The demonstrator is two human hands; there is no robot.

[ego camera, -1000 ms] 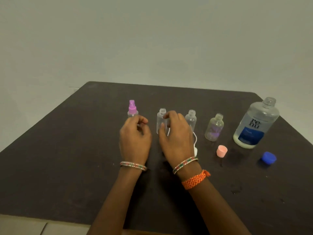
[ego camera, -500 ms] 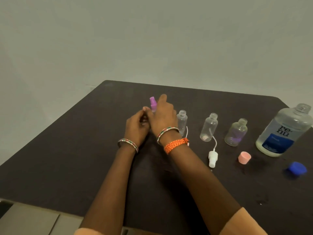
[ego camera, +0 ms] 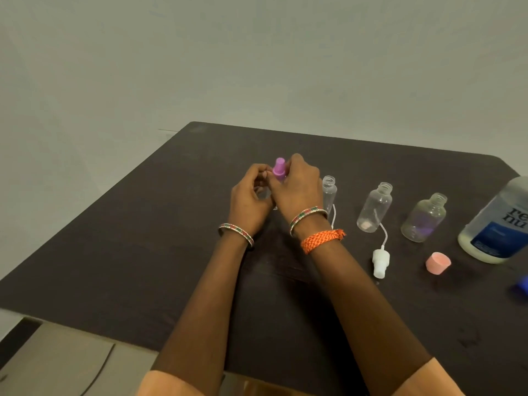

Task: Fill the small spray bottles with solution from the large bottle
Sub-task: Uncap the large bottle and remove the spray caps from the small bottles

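Observation:
Both hands meet at the leftmost small spray bottle, whose purple spray top [ego camera: 279,168] sticks up between them. My left hand [ego camera: 251,201] grips the clear body, mostly hidden. My right hand [ego camera: 297,185] pinches the purple top. Three uncapped small clear bottles stand in a row to the right: a slim one [ego camera: 329,192], a rounder one [ego camera: 374,207] and a squat one [ego camera: 424,217]. The large solution bottle [ego camera: 497,224], blue-labelled and uncapped, stands at the far right.
A white spray head with tube [ego camera: 381,260] lies in front of the middle bottle. A pink cap [ego camera: 437,262] lies near the large bottle, and a blue cap [ego camera: 521,285] sits at the right frame edge. The dark table [ego camera: 143,252] ends close on the left and front.
My right hand left the slim bottle and crossed to the purple-topped bottle, joining my left hand there. The camera view has swung left, shifting the bottles toward the right.

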